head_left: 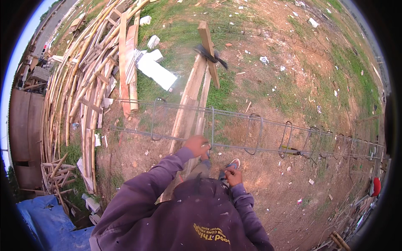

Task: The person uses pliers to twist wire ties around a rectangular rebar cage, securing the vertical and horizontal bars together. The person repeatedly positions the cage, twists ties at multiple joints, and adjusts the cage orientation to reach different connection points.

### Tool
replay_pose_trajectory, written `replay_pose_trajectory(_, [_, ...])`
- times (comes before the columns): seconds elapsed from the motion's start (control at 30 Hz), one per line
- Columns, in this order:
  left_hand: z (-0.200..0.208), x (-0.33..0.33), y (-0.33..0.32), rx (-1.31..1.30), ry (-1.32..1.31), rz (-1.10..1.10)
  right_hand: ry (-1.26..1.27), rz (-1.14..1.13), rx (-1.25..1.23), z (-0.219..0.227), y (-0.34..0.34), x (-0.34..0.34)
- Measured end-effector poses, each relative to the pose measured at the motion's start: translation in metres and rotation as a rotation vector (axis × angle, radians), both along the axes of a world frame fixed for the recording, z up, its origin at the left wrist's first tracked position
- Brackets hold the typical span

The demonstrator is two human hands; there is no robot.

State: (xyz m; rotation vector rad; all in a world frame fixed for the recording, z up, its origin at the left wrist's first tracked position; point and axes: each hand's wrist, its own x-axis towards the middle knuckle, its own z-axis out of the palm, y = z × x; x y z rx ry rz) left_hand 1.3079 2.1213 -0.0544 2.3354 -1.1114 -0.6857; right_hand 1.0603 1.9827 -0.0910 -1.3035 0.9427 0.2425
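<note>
A long rebar cage (234, 146) of thin steel bars with rectangular stirrups (212, 125) stretches from left to right before me. My left hand (197, 146) is closed at its near lower bar, beside one stirrup. My right hand (233, 176) is apart from the cage, above a shoe, with the fingers pinched together; what is in them, if anything, is too small to make out. Farther right, a slim tool with yellow on its handle (289, 148) rests at the cage. Beneath the cage runs a wooden beam (183, 115).
A bundle of black tie wire (210, 57) lies over a short crosspiece (205, 37) on the beam's far end. Bamboo poles and boards (90, 79) are piled at left, next to white foam blocks (157, 72). A blue tarp (46, 219) is at lower left. Scraps litter the ground.
</note>
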Motion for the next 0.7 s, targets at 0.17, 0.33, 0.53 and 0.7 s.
replay_pose_trajectory(0.17, [0.024, -0.003, -0.008, 0.055, 0.140, 0.118, 0.003, 0.024, -0.272, -0.013, 0.013, 0.004])
replay_pose_trajectory(0.33, [0.033, 0.000, 0.000, 0.071, 0.121, 0.124, 0.072, 0.220, -0.431, -0.013, 0.026, 0.012])
replay_pose_trajectory(0.53, [0.034, 0.012, 0.005, 0.087, 0.178, 0.115, 0.107, 0.283, -0.456, -0.014, 0.057, 0.040])
replay_pose_trajectory(0.7, [0.031, 0.003, 0.010, -0.015, 0.092, 0.279, -0.033, 0.060, -0.317, -0.018, 0.073, 0.088])
